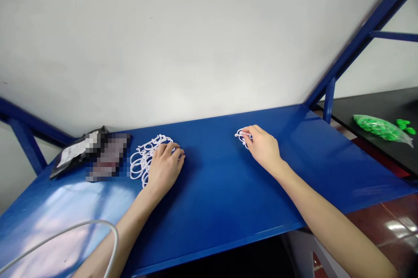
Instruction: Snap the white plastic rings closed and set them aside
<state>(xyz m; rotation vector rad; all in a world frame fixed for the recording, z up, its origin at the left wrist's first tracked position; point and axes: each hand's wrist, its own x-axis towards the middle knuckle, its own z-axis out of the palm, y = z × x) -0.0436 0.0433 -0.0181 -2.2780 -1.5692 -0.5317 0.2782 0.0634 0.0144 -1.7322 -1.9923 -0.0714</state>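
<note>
A loose pile of white loops [139,165], which look like knotted cord or plastic ties, lies on the blue table left of centre. My left hand [166,162] rests over the right side of this pile, fingers bent down and closed around some of the loops. Its fingertips are partly hidden. Farther right, a smaller group of white loops [241,134] touches the tabletop. Thumb and fingers of my right hand [261,143] pinch this small group at its right edge.
On the left of the blue table [212,195] lie a black plastic parcel [76,152] and a dark, blurred-out packet [109,158]. A white cable [65,229] curves over my left forearm. Blue metal beams flank the table. At right, a bag of green pieces [380,128] sits on a black table.
</note>
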